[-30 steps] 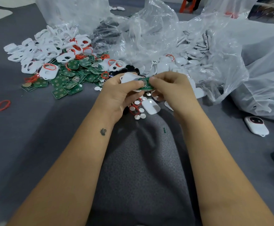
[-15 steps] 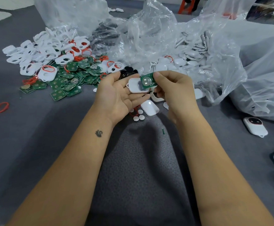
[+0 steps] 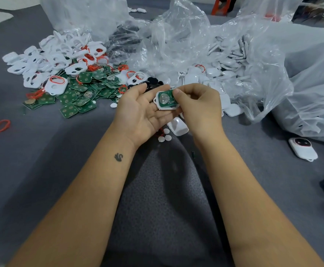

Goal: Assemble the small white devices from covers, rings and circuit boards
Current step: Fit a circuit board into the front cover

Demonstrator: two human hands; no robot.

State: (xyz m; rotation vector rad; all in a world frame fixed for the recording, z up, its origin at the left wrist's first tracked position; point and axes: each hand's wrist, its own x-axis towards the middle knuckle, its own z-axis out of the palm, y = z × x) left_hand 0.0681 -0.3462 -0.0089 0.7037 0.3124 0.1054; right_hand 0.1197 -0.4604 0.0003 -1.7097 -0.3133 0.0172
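Note:
My left hand point(image 3: 140, 110) lies palm up with straight fingers, and a white cover point(image 3: 160, 106) rests on them. A green circuit board point(image 3: 165, 98) with a round metal cell sits inside that cover. My right hand point(image 3: 197, 102) pinches the right edge of the board with thumb and fingers. To the left lies a heap of green circuit boards point(image 3: 80, 93), white covers point(image 3: 41, 64) and red rings point(image 3: 57, 80). A loose red ring point(image 3: 1, 125) lies far left.
Clear plastic bags point(image 3: 253, 64) holding more white parts fill the back and right. A white cover point(image 3: 177, 126) and small white discs point(image 3: 164, 136) lie under my hands. Assembled white devices point(image 3: 302, 148) lie at the right edge. My grey-clad knee point(image 3: 163, 199) is in front.
My left hand has opened palm up with the cover on it. My right hand has brought the circuit board down into the cover.

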